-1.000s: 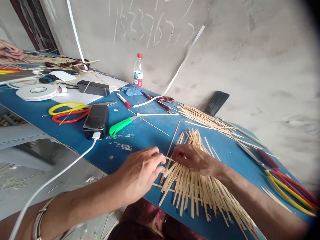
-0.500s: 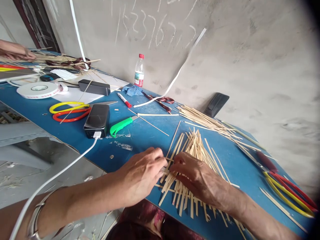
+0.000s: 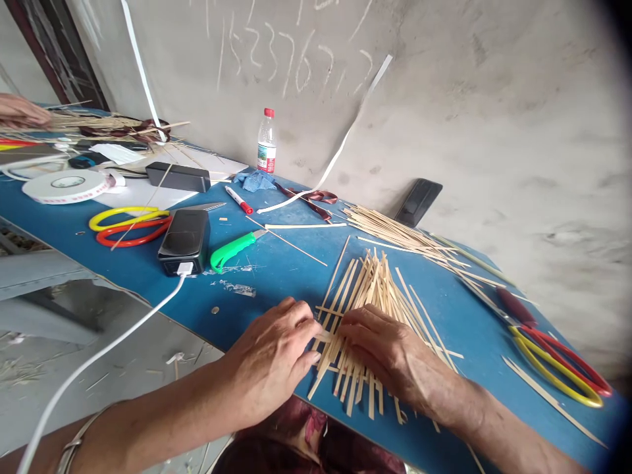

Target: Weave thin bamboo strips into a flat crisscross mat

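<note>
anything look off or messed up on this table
Nothing looks spilled or broken; the bottle stands upright. What stands out is the green-handled knife, lying with its blade bare, near scattered clear scraps on the blue table.

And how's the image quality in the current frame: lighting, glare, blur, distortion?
Head view: soft light, no harsh glare; dark vignetting down the right edge, heaviest in the corners; wide-angle stretch toward the frame edges; left hand and right hand readable, but fingertip contact with the pale strips is partly hidden.
</note>
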Demonstrator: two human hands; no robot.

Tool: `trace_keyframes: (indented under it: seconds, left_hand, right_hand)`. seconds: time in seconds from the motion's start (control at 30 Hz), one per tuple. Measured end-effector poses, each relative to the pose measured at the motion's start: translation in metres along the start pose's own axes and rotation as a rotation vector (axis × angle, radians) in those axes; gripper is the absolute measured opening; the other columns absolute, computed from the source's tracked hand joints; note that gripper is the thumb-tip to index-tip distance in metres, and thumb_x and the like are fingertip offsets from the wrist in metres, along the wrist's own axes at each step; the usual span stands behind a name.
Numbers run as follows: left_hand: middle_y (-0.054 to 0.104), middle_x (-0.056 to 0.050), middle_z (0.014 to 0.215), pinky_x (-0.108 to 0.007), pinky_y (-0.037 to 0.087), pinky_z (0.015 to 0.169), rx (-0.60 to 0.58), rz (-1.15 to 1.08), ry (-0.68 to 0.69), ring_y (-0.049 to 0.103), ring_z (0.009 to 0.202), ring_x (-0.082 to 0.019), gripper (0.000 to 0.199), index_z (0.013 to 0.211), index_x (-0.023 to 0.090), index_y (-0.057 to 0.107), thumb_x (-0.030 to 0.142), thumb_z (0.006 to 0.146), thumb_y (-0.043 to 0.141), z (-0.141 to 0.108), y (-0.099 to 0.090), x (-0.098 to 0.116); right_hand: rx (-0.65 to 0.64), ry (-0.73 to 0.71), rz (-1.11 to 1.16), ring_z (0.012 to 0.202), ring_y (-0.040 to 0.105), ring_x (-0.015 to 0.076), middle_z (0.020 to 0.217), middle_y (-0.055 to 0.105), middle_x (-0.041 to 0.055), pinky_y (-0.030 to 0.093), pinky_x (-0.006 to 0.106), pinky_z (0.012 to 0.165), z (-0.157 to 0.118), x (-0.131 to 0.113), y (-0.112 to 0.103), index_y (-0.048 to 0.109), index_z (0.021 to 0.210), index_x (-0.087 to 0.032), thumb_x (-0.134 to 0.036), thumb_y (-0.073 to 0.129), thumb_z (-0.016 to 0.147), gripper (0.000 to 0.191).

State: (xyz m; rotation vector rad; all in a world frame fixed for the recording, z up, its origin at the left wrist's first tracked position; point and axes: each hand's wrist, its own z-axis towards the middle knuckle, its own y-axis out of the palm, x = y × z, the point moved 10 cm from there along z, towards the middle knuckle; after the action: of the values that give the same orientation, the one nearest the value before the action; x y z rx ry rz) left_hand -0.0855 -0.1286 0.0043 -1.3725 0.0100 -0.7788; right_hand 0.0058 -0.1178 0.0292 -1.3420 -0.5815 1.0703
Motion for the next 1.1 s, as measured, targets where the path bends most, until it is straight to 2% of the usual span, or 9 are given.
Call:
trace_keyframes:
  seconds: [0.13, 0.37, 0.57, 0.73, 0.87, 1.1]
  left_hand:
    - [0.056, -0.005, 0.104, -0.044, 0.045, 0.095, 0.003, -0.019, -0.036, 0.052, 0.101, -0.023, 0.009, 0.098, 0.02, 0.061, 0.018, 0.093, 0.053, -0.001, 0.001, 0.002]
    - [0.057, -0.004, 0.108, -0.047, 0.043, 0.096, 0.032, -0.031, -0.043, 0.05, 0.106, -0.026, 0.013, 0.096, 0.021, 0.06, 0.021, 0.084, 0.066, -0.002, 0.002, 0.007]
    - [0.058, -0.003, 0.107, -0.045, 0.042, 0.097, 0.021, -0.054, -0.072, 0.051, 0.106, -0.024, 0.015, 0.103, 0.024, 0.062, 0.02, 0.089, 0.061, -0.003, 0.003, 0.001]
    - [0.057, -0.003, 0.105, -0.043, 0.044, 0.095, 0.046, -0.046, -0.055, 0.052, 0.104, -0.023, 0.015, 0.102, 0.023, 0.062, 0.022, 0.087, 0.064, -0.002, 0.002, 0.002]
    - [0.057, -0.004, 0.101, -0.039, 0.045, 0.089, 0.056, -0.002, -0.039, 0.054, 0.098, -0.022, 0.009, 0.096, 0.022, 0.062, 0.017, 0.091, 0.056, 0.002, 0.003, 0.002]
    - [0.055, -0.004, 0.098, -0.037, 0.045, 0.085, 0.048, 0.032, -0.022, 0.054, 0.095, -0.021, 0.017, 0.093, 0.02, 0.061, 0.015, 0.095, 0.045, 0.005, 0.002, 0.001]
  right_hand:
    - [0.037, -0.003, 0.0, 0.105, 0.06, 0.0225, 0.112, 0.062, 0.0149, 0.053, 0.037, 0.088, -0.008, 0.006, -0.008, 0.06, 0.114, -0.015, -0.015, 0.036, 0.1, 0.028]
    - [-0.025, -0.034, -0.108, 0.107, 0.058, 0.025, 0.108, 0.065, 0.015, 0.05, 0.042, 0.091, -0.009, 0.003, 0.001, 0.062, 0.111, -0.016, -0.017, 0.04, 0.099, 0.025]
    - [-0.059, -0.004, -0.129, 0.108, 0.056, 0.0247, 0.111, 0.064, 0.0139, 0.048, 0.043, 0.093, -0.006, 0.001, 0.007, 0.063, 0.112, -0.017, -0.024, 0.04, 0.101, 0.027]
    - [-0.069, 0.015, -0.147, 0.11, 0.054, 0.0262, 0.117, 0.062, 0.0141, 0.047, 0.045, 0.095, -0.008, 0.002, 0.009, 0.063, 0.114, -0.019, -0.027, 0.043, 0.1, 0.026]
    - [-0.073, 0.004, -0.152, 0.116, 0.053, 0.0261, 0.127, 0.059, 0.0141, 0.046, 0.046, 0.097, -0.01, 0.003, 0.008, 0.061, 0.123, -0.022, -0.027, 0.042, 0.1, 0.03]
    - [-0.076, -0.027, -0.172, 0.123, 0.05, 0.0276, 0.137, 0.055, 0.0143, 0.045, 0.047, 0.1, -0.014, 0.002, 0.009, 0.058, 0.128, -0.018, -0.023, 0.044, 0.1, 0.032]
